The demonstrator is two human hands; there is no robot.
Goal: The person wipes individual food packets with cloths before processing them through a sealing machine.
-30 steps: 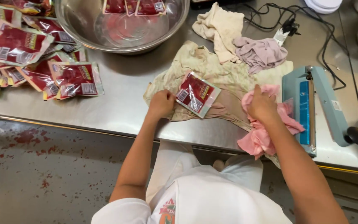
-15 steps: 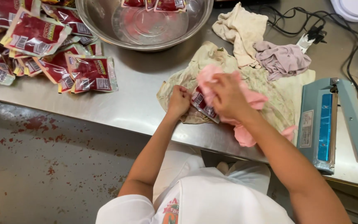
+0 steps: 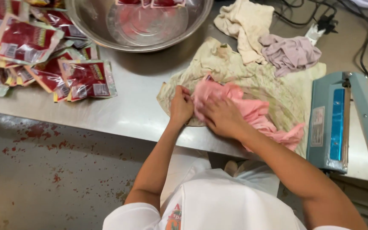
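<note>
My right hand (image 3: 221, 116) presses the pink cloth (image 3: 252, 111) flat over a pouch on the bench (image 3: 137, 106); my left hand (image 3: 181, 105) is clenched, pinching its edge, just beside.

Heap of flat red pouches (image 3: 43, 55) with white labels at the table's (image 3: 137, 115) left end
</note>
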